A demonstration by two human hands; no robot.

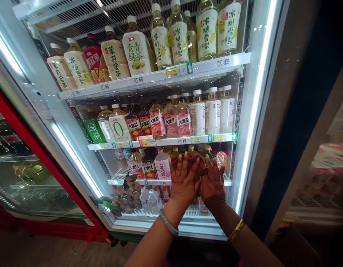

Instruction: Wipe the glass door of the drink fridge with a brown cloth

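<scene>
Both of my hands lie side by side on a brown cloth [199,165], pressed to the glass door [149,83] of a lit drinks cooler. My left hand [185,178], with a pale bangle at the wrist, has its fingers spread over the cloth's left part. My right hand [213,183], with a gold bracelet at the wrist, rests flat on the cloth's right part, its fingers slightly apart. Behind the glass, the hands cover part of the lower shelves. Peach-labelled tea bottles [184,119] stand above them.
Large tea bottles [136,52] line the top shelf. A red-framed cooler [49,170] stands at the left. On the right are a dark blue upright strip [295,111] and blurred shelves of goods [318,178]. Leaves appear at the lower left of the glass.
</scene>
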